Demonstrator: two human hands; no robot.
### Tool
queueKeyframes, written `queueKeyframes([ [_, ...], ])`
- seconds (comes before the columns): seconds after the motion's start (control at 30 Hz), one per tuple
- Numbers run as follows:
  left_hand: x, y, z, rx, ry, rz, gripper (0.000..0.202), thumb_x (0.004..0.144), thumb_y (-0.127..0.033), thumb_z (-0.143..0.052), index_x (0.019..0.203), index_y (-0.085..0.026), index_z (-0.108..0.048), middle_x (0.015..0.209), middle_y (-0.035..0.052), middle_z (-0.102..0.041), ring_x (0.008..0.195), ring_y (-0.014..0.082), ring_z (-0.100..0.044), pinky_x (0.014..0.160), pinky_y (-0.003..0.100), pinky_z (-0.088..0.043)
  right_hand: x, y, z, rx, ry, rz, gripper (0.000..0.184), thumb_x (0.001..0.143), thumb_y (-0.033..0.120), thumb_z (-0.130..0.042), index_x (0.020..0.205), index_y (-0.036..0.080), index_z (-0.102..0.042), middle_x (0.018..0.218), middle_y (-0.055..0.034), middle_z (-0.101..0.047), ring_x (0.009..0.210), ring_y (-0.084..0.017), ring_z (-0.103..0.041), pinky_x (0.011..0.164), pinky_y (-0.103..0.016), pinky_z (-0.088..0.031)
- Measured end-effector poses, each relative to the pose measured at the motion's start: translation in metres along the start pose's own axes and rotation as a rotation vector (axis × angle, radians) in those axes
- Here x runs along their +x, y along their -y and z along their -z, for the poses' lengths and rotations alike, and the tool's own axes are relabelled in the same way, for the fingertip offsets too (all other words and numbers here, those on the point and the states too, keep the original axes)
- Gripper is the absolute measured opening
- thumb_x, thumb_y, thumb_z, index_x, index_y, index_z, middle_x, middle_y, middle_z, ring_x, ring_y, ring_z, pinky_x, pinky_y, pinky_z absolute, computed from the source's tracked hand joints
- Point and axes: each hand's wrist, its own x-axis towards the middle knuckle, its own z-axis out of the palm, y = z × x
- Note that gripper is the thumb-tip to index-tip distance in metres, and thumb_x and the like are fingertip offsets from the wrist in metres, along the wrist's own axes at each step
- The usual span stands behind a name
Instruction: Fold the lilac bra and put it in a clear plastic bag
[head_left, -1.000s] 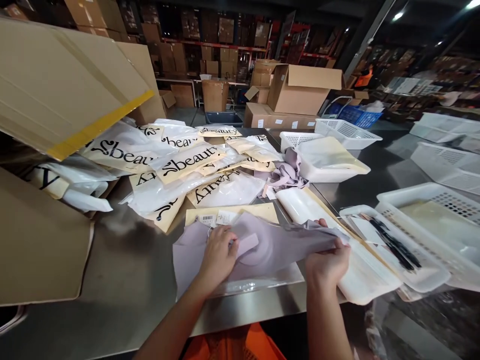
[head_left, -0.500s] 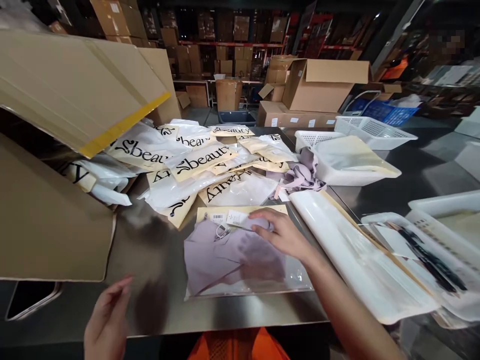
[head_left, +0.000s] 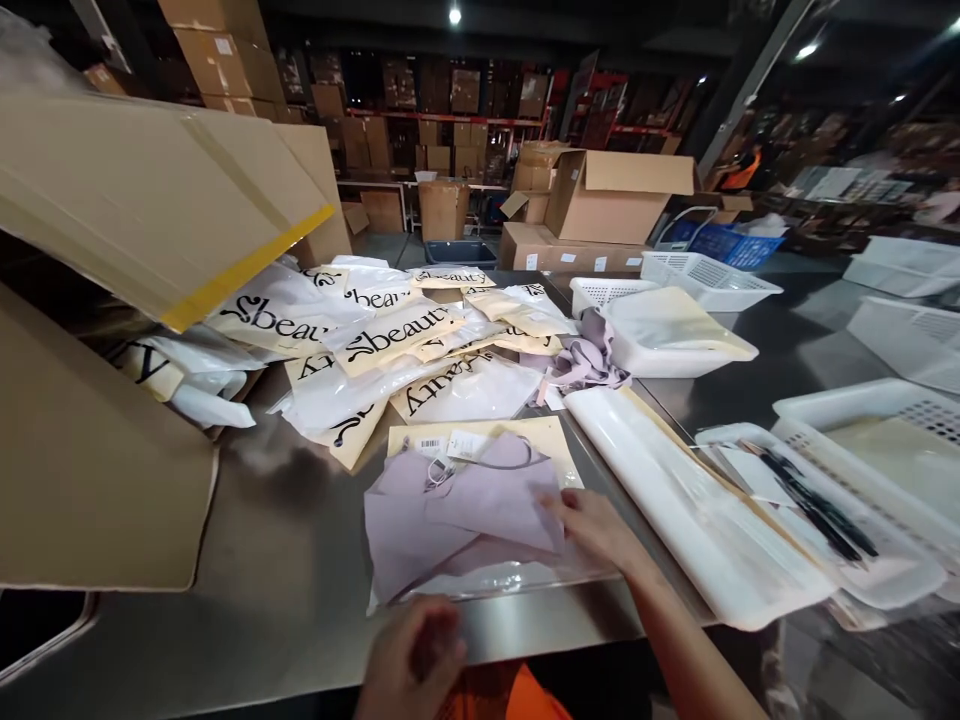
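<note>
Head view: right hand (head_left: 592,525) is lying flat, fingers spread, pressing the lilac garment (head_left: 465,510) onto its clear bag (head_left: 495,578) near the steel table's (head_left: 285,560) front edge; left hand (head_left: 412,655), blurred, grip unclear, is holding nothing visible. Slippery plastic risks sliding off

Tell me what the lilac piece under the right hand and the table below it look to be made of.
Lilac piece: soft matte fabric, judging by its limp folds. Table: apparently brushed stainless steel, showing blurred reflections. The right hand rests flat on the fabric's edge.
</note>
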Motion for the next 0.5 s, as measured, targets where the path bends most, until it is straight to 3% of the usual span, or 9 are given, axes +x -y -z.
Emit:
queueKeyframes([
  [0.03,0.007,-0.003,-0.013,-0.236,0.147,0.260,0.053,0.061,-0.060,-0.082,0.095,-0.020,-0.070,0.092,0.0126,-0.070,0.079,0.0285,-0.067,0.065,0.037,-0.052,-0.004,-0.004,-0.007,0.036,0.050,0.023,0.062,0.095,0.062,-0.042,0.106,0.006,-0.065,0.094,-0.0066,-0.058,0.064,0.002,-0.043,0.058,-0.006,-0.022],
  [0.07,0.014,-0.006,-0.024,-0.459,0.212,0.481,0.065,0.055,-0.060,-0.086,0.101,-0.017,-0.066,0.095,0.0144,-0.070,0.079,0.0276,-0.067,0.063,0.034,-0.052,-0.011,-0.007,-0.014,0.078,0.103,0.053,0.059,0.096,0.059,-0.041,0.108,0.006,-0.065,0.094,-0.0063,-0.059,0.065,0.003,-0.045,0.058,-0.006,-0.025],
  [0.13,0.025,-0.010,-0.041,-0.801,0.180,0.707,0.068,0.063,-0.052,-0.087,0.111,-0.013,-0.057,0.105,0.0174,-0.069,0.084,0.0260,-0.069,0.070,0.032,-0.054,-0.035,-0.007,-0.025,0.091,0.173,0.109,0.058,0.096,0.056,-0.041,0.105,0.006,-0.067,0.090,-0.0066,-0.058,0.064,0.003,-0.044,0.058,-0.006,-0.023],
  [0.23,0.033,-0.014,-0.052,-0.924,-0.013,0.692,0.040,0.094,-0.040,-0.061,0.122,-0.013,-0.049,0.105,0.0157,-0.068,0.087,0.0238,-0.070,0.079,0.034,-0.055,-0.071,0.003,-0.022,-0.144,0.112,0.142,0.053,0.090,0.057,-0.052,0.087,0.007,-0.070,0.083,-0.0066,-0.057,0.066,0.002,-0.039,0.061,-0.010,-0.011],
  [0.3,0.032,-0.014,-0.051,-0.897,-0.111,0.700,0.035,0.100,-0.036,-0.050,0.126,-0.014,-0.047,0.103,0.0147,-0.068,0.085,0.0250,-0.070,0.078,0.035,-0.055,-0.075,0.020,-0.010,-0.264,-0.027,0.167,0.051,0.094,0.058,-0.046,0.092,0.013,-0.071,0.091,-0.0055,-0.058,0.075,0.000,-0.045,0.065,-0.011,-0.013],
  [0.37,0.026,-0.012,-0.047,-0.883,-0.184,0.702,0.034,0.098,-0.030,-0.053,0.128,-0.014,-0.045,0.107,0.0156,-0.067,0.085,0.0260,-0.070,0.078,0.036,-0.055,-0.057,0.044,0.001,-0.297,-0.096,0.302,0.047,0.097,0.058,-0.043,0.113,0.021,-0.068,0.111,-0.0037,-0.056,0.100,-0.005,-0.051,0.076,-0.008,-0.026],
  [0.43,0.019,-0.006,-0.043,-0.906,-0.222,0.695,0.035,0.097,-0.025,-0.054,0.129,-0.014,-0.043,0.112,0.0178,-0.066,0.087,0.0282,-0.071,0.078,0.036,-0.055,-0.025,0.073,0.005,-0.361,0.009,0.434,0.050,0.093,0.058,-0.052,0.127,0.022,-0.062,0.123,-0.0051,-0.051,0.120,-0.012,-0.046,0.094,-0.010,-0.034],
  [0.5,0.013,0.000,-0.037,-0.952,-0.302,0.648,0.038,0.097,-0.022,-0.052,0.133,-0.017,-0.039,0.115,0.0185,-0.064,0.090,0.0309,-0.071,0.080,0.038,-0.055,0.009,0.099,-0.002,-0.399,0.156,0.435,0.061,0.085,0.062,-0.062,0.119,0.011,-0.067,0.113,-0.0094,-0.054,0.106,-0.012,-0.052,0.091,-0.012,-0.037],
])
